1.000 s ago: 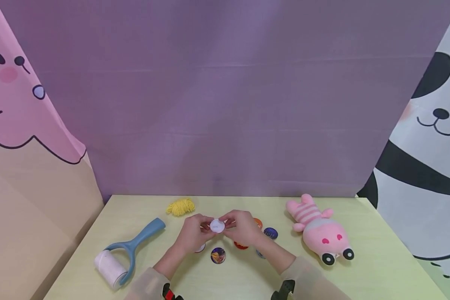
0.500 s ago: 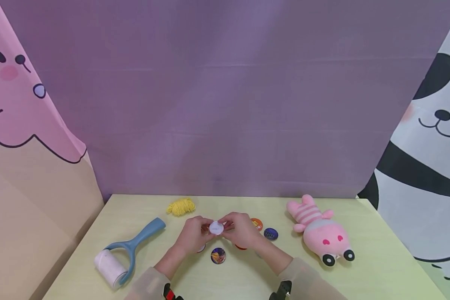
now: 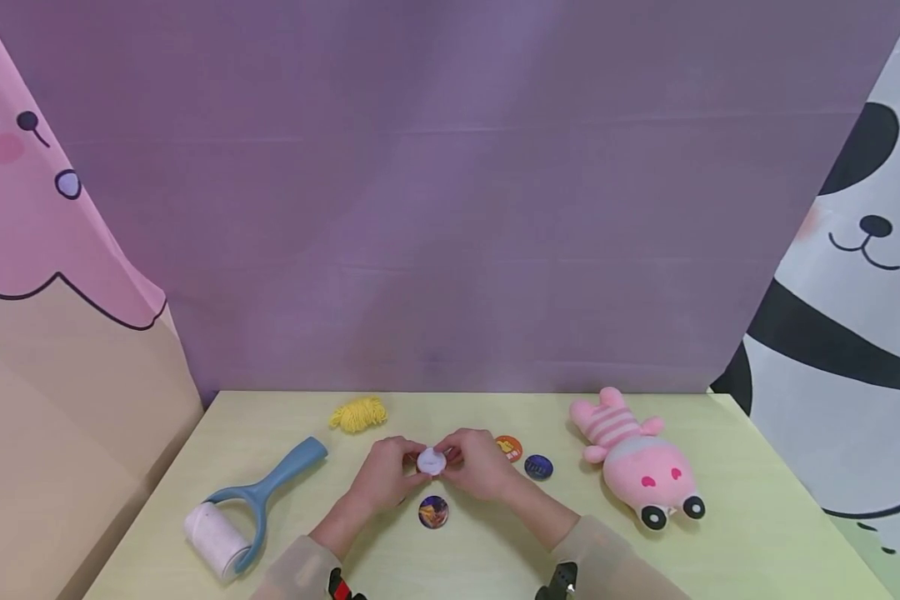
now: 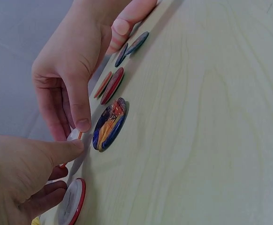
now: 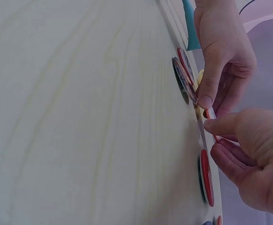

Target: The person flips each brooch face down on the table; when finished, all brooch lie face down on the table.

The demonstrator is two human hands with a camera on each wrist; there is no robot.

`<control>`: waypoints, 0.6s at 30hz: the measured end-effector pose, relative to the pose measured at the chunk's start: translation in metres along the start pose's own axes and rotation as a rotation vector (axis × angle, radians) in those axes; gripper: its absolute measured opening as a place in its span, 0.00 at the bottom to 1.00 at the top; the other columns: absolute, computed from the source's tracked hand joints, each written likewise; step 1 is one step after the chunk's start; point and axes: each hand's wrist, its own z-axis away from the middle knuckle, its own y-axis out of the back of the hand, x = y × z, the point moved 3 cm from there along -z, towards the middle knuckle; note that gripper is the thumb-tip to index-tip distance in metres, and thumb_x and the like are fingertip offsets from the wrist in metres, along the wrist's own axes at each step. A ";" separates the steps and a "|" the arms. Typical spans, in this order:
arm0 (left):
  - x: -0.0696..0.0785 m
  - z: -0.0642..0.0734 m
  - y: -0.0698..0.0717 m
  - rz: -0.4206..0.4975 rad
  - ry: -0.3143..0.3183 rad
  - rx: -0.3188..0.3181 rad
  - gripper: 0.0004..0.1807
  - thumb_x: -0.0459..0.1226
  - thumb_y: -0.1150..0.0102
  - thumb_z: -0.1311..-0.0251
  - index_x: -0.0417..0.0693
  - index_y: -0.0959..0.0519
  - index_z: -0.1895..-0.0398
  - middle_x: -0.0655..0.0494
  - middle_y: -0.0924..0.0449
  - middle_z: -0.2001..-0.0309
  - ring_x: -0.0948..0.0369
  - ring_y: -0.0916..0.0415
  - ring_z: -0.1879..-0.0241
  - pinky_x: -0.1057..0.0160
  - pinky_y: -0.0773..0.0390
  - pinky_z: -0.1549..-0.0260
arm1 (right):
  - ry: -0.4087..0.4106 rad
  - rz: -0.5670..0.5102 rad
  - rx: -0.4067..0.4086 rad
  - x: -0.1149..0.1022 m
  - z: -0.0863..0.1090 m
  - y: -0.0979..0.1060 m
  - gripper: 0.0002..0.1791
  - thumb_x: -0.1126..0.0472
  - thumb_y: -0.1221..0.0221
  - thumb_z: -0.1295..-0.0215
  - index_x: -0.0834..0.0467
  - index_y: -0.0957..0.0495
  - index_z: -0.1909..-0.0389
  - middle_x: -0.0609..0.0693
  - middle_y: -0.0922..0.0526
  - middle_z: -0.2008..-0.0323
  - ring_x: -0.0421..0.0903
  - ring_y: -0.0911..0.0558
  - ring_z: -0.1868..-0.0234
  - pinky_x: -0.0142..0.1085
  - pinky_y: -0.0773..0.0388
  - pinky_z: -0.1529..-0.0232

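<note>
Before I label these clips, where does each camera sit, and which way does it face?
Head: on the head, forward and down over the table; left hand, right hand, sleeves.
Left wrist: on that wrist, toward the pinched badge; both hands.
Right wrist: on that wrist, toward it too; both hands.
Both wrist views share that badge.

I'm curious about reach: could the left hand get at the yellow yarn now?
Probably yes: the yellow yarn lies just beyond the left hand, with nothing seen between them, but that hand is pinching a badge.

Soft shadows, dim, greyish wrist views
</note>
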 end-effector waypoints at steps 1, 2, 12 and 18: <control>0.000 0.000 0.000 -0.004 -0.003 0.000 0.17 0.35 0.20 0.44 0.39 0.10 0.52 0.51 0.11 0.60 0.60 0.20 0.61 0.66 0.21 0.61 | -0.001 0.003 0.000 0.001 0.000 0.000 0.14 0.67 0.25 0.40 0.64 0.11 0.54 0.58 0.10 0.56 0.50 0.09 0.60 0.39 0.10 0.57; 0.000 0.000 0.000 -0.008 -0.006 -0.002 0.17 0.34 0.19 0.44 0.39 0.10 0.53 0.51 0.11 0.60 0.60 0.20 0.61 0.66 0.21 0.61 | -0.002 0.007 0.001 0.001 0.000 -0.001 0.13 0.67 0.25 0.40 0.64 0.11 0.54 0.58 0.10 0.57 0.50 0.09 0.60 0.38 0.10 0.57; 0.001 -0.001 -0.002 -0.023 0.000 -0.024 0.18 0.34 0.18 0.46 0.36 0.11 0.53 0.50 0.14 0.62 0.58 0.23 0.62 0.65 0.23 0.61 | 0.064 0.135 0.009 -0.003 0.000 -0.004 0.10 0.66 0.25 0.40 0.63 0.10 0.58 0.57 0.09 0.59 0.53 0.11 0.55 0.44 0.13 0.51; 0.002 -0.002 -0.002 -0.030 0.031 -0.054 0.20 0.36 0.19 0.45 0.34 0.11 0.51 0.49 0.15 0.61 0.58 0.23 0.60 0.64 0.22 0.60 | 0.084 0.185 -0.008 -0.003 0.001 -0.006 0.09 0.67 0.27 0.40 0.64 0.10 0.58 0.56 0.09 0.60 0.52 0.12 0.56 0.45 0.14 0.50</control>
